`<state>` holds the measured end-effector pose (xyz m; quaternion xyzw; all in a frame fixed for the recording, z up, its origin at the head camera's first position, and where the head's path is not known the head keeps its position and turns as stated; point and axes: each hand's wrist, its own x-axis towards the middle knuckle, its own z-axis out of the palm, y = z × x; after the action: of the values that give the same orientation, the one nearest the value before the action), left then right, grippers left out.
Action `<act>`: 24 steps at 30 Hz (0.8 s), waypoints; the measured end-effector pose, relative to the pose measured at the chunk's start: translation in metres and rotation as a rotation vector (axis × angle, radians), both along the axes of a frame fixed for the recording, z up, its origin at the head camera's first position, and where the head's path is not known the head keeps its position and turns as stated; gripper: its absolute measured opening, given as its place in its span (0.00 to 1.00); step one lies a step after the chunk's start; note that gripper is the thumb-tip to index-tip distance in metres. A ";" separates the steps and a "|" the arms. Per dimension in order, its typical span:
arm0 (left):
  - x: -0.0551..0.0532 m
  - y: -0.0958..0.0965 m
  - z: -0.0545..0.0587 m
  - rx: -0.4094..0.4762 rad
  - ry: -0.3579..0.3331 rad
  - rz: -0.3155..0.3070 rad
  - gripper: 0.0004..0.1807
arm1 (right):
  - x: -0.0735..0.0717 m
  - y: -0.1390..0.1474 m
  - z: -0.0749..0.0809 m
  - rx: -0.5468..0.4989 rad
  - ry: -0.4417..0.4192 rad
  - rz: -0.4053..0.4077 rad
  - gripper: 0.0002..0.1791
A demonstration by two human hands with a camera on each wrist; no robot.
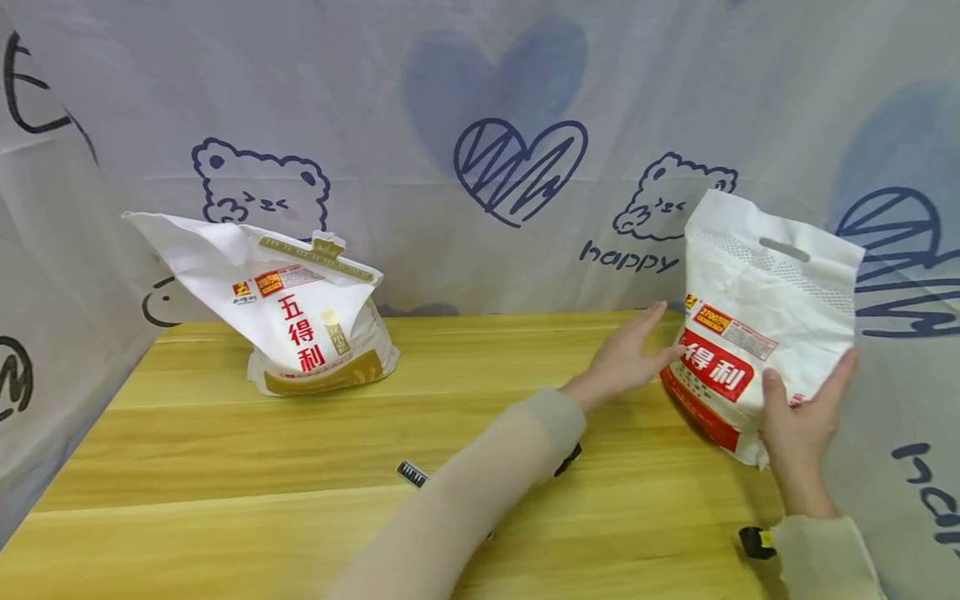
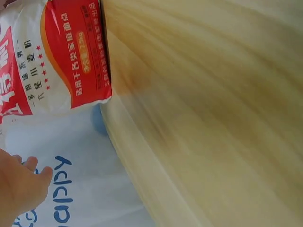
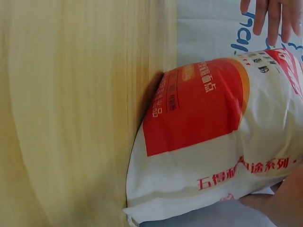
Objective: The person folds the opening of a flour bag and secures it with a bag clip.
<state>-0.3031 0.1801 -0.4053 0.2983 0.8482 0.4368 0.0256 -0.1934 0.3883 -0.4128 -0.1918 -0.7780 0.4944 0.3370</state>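
A white and red flour bag (image 1: 772, 275) with a handle slot in its top stands on the right of the table. My right hand (image 1: 806, 425) holds its right side, the thumb on the front face and the fingers round the edge. On the other side, my left hand (image 1: 622, 358) reaches toward the bag with fingers extended; whether it touches is unclear. In the left wrist view that hand (image 2: 21, 189) shows beside the bag (image 2: 57, 56). The right wrist view shows the bag's printed lower part (image 3: 199, 104) close up.
A second flour bag (image 1: 300, 325), white and gold, stands at the left with its top folded over and a gold clip (image 1: 322, 254) across it. A small black-and-white strip (image 1: 412, 474) lies on the wooden table (image 1: 247, 467). A printed cloth (image 1: 517, 83) hangs behind.
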 end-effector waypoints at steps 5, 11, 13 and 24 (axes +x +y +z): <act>0.004 0.007 -0.002 0.040 -0.077 0.010 0.44 | 0.004 0.002 -0.001 0.011 -0.065 0.022 0.50; 0.007 0.015 -0.005 0.095 -0.147 0.035 0.43 | 0.002 0.004 -0.003 0.029 -0.076 0.090 0.50; 0.008 0.016 -0.005 0.118 -0.151 0.034 0.42 | 0.000 0.004 -0.003 0.026 -0.068 0.116 0.49; 0.012 0.025 -0.004 0.208 -0.171 0.045 0.29 | -0.008 0.003 0.002 0.032 -0.069 0.174 0.49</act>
<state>-0.2914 0.2047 -0.4091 0.2418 0.7996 0.5467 0.0568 -0.2011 0.3909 -0.4107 -0.1351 -0.8106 0.5023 0.2690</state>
